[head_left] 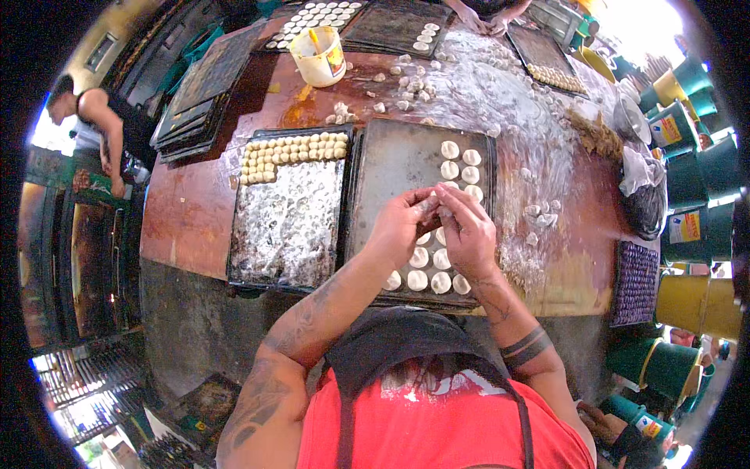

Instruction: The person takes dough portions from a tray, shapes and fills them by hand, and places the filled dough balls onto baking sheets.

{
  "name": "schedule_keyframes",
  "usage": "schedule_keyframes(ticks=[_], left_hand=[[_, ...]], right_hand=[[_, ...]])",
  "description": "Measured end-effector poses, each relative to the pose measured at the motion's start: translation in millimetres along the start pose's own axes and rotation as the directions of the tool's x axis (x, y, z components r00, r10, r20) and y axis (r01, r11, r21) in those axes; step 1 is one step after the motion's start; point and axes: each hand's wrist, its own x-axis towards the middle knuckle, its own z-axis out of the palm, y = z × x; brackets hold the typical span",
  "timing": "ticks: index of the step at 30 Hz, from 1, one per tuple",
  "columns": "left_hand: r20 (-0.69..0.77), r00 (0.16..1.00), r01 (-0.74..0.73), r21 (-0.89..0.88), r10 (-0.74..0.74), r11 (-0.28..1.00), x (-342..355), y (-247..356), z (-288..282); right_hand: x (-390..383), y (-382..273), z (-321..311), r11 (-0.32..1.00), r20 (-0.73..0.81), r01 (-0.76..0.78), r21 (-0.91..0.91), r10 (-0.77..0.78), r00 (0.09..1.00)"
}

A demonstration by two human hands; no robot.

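My left hand [406, 223] and my right hand [467, 228] meet at the fingertips above a dark baking tray [391, 168]. Their fingers are closed around a small pale piece of dough, mostly covered by them. Flattened round dough pieces [417, 280] lie in rows on the near part of this tray and along its right side, some of them hidden under my hands. Beside it on the left is a second tray [289, 223], dusted with flour. Small dough balls [301, 147] fill its far rows.
Loose dough lumps [418, 87] lie on the floury table [539, 156]. A white bucket [318, 59] stands beyond the trays, with stacked trays [199, 94] at far left. Another person's hands [488, 23] are at the far edge; a person [101, 125] stands left. Green buckets [691, 172] line the right.
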Motion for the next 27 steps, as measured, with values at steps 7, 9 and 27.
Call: schedule_keyframes(ticks=[7,9,27], left_hand=[[0.206,0.978,0.028,0.068,-0.042,0.997,-3.9,-6.8,-4.7],[0.261,0.954,0.170,-0.075,-0.145,0.983,-3.4,-19.9,-11.4],[-0.092,0.949,-0.054,0.895,0.301,0.443,23.2,-14.3,-97.2]], right_hand=[[26.3,2.6,-11.3,0.972,0.344,0.127,0.199,-0.191,0.919],[22.1,14.4,-10.9,0.980,0.332,0.122,0.156,-0.169,0.928],[3.8,104.0,63.8,0.862,0.348,-0.026,-0.507,0.232,0.908]])
